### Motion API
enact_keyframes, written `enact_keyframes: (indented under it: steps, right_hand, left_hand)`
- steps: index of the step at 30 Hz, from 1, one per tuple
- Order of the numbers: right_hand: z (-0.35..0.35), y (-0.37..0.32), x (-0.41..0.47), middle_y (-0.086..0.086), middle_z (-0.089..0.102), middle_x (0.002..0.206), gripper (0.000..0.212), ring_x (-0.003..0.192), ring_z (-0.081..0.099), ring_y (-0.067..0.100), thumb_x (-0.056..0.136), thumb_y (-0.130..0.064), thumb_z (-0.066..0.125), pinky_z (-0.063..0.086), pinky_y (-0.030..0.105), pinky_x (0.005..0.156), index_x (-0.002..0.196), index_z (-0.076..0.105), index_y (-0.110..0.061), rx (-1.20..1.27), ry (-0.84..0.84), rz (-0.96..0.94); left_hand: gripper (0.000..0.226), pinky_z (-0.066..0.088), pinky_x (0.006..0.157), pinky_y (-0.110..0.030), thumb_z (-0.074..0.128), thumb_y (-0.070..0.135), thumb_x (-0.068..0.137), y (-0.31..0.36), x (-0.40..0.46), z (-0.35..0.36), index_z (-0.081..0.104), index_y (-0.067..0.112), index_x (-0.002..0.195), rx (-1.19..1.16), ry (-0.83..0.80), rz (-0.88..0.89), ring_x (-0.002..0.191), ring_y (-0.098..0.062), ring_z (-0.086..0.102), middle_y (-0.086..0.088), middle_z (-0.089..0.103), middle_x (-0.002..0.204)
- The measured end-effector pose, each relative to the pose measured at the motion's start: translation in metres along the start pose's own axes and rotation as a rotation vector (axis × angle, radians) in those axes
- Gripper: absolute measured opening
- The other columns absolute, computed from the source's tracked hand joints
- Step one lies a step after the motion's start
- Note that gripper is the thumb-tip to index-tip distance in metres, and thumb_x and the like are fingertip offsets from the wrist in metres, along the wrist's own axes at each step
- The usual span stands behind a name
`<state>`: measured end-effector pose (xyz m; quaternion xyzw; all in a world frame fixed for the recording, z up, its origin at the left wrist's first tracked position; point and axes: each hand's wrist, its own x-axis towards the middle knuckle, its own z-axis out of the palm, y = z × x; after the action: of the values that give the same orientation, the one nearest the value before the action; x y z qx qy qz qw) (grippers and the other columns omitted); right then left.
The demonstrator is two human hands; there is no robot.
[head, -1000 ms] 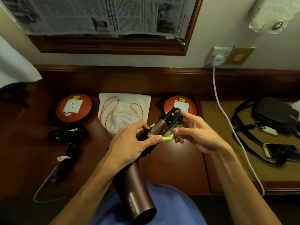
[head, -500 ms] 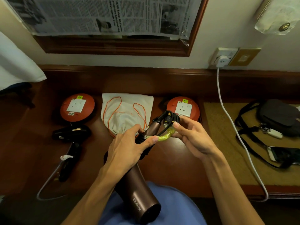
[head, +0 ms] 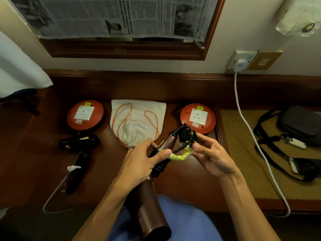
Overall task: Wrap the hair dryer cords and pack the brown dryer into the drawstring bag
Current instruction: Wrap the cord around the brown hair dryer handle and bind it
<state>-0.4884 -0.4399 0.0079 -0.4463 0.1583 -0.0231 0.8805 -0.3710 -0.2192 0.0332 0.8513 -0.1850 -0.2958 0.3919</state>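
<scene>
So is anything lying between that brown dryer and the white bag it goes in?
Nothing lies between the brown dryer and the drawstring bag. But the bag's mouth is cinched shut, and both hands are busy with the cord.

1. You sit in a lived-in bedroom or guest room, at a dark polished wooden dresser (head: 97, 171).
2. A wood-framed mirror (head: 128, 51) hangs papered over; a black shoulder pouch (head: 300, 122) lies nearby.
</scene>
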Motion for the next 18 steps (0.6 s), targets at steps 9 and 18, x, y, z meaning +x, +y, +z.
enact_keyframes:
  steps: [9, 18]
  right_hand:
    - [-0.003, -0.014, 0.005, 0.016, 0.069, 0.114, 0.057, 0.107, 0.068, 0.028, 0.078, -0.012, 0.086, 0.057, 0.035, 0.091, 0.124, 0.054, -0.008, 0.097, -0.061, -0.003]
    - [0.003, -0.024, 0.008, 0.011, 0.071, 0.102, 0.017, 0.095, 0.072, 0.024, 0.087, -0.013, 0.065, 0.061, 0.031, 0.084, 0.103, 0.065, -0.01, -0.101, 0.079, -0.029]
  left_hand:
    - [0.059, 0.06, 0.077, -0.062, 0.067, 0.079, 0.079, 0.004, 0.017, 0.005, 0.066, 0.026, 0.105, -0.191, -0.305, 0.135, 0.081, -0.033, 0.077, -0.013, 0.076, 0.093]
    - [0.065, 0.057, 0.087, -0.06, 0.057, 0.085, 0.081, -0.004, 0.028, 0.016, 0.069, 0.029, 0.111, -0.134, -0.367, 0.193, 0.096, -0.029, 0.073, -0.009, 0.074, 0.103]
